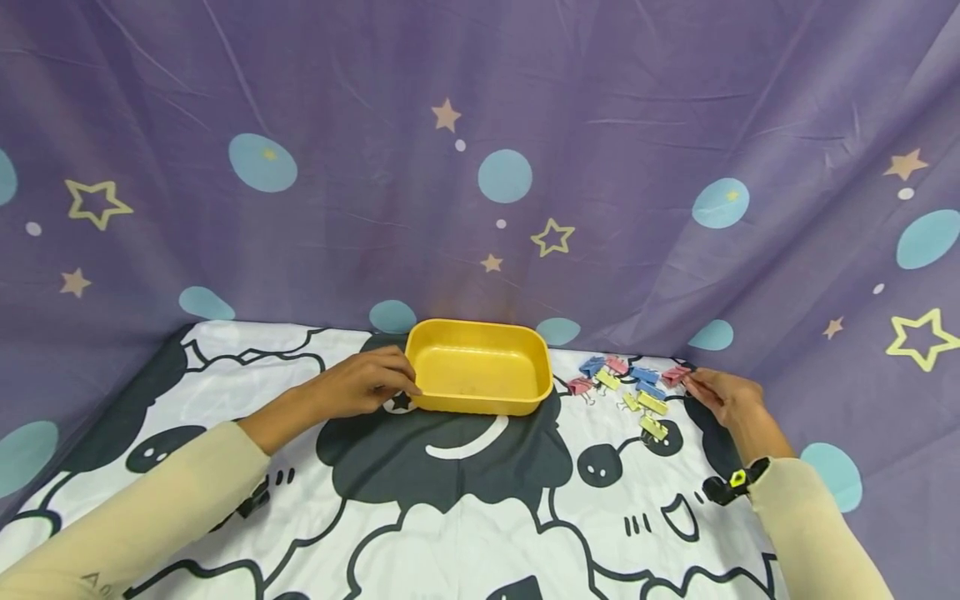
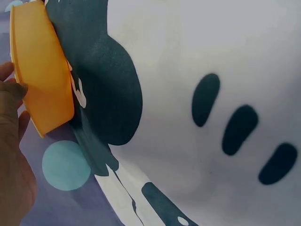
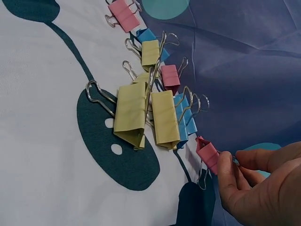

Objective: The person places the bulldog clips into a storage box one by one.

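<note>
A yellow plastic tray (image 1: 480,406) stands near the back edge of the table, its inside bare. My left hand (image 1: 367,382) grips the tray's left rim, the thumb on the near side; the left wrist view shows the fingers against the tray's wall (image 2: 44,70). At the right, my right hand (image 1: 727,396) pinches a pink binder clip (image 3: 207,154) by its wire handle. Beside it lies a loose group of binder clips: yellow ones (image 3: 130,110), blue ones (image 1: 645,375) and other pink ones (image 3: 124,15).
A white cloth with black cartoon drawings (image 1: 457,542) covers the table. Behind it hangs a purple curtain (image 1: 375,208) with stars and blue dots, close to the tray and the clips.
</note>
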`<action>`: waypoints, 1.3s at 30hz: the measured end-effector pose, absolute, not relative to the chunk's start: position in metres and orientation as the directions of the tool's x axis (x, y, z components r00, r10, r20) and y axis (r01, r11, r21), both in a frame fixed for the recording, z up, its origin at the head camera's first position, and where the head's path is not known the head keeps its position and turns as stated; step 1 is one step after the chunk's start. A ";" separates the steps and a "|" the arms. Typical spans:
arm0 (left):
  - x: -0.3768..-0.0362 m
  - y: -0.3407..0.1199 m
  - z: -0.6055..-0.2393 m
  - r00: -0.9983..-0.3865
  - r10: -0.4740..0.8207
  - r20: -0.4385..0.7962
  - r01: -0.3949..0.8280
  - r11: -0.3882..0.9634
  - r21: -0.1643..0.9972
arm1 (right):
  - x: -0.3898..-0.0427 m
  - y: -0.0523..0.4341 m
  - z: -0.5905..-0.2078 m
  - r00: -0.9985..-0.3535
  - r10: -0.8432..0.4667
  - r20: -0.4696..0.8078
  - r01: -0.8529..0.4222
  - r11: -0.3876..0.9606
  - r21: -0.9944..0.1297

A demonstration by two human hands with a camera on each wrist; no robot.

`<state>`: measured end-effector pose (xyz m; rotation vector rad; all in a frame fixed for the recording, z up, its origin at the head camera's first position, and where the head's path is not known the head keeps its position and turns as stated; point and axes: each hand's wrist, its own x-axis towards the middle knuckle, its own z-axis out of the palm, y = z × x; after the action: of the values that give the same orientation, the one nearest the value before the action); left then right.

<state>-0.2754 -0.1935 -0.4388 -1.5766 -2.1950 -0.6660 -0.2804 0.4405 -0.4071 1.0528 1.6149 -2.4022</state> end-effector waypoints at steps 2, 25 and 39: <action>-0.275 -0.193 -0.439 -0.327 0.778 0.536 0.945 0.276 0.176 | -0.281 0.440 -0.405 -0.772 0.297 -0.562 0.412 -0.440 -0.798; -0.278 -0.192 -0.435 -0.305 0.799 0.518 0.952 0.273 0.140 | -0.282 0.406 -0.369 -0.894 0.074 -0.443 0.417 -0.228 -0.880; -0.278 -0.190 -0.438 -0.325 0.792 0.516 0.944 0.298 0.137 | -0.284 0.365 -0.373 -0.946 -0.012 -0.324 0.322 -0.137 -0.937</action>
<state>-0.2778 -0.1905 -0.4382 -1.5626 -2.2216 -0.6026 -0.2840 0.3647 -0.3728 0.3524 1.8995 -2.1853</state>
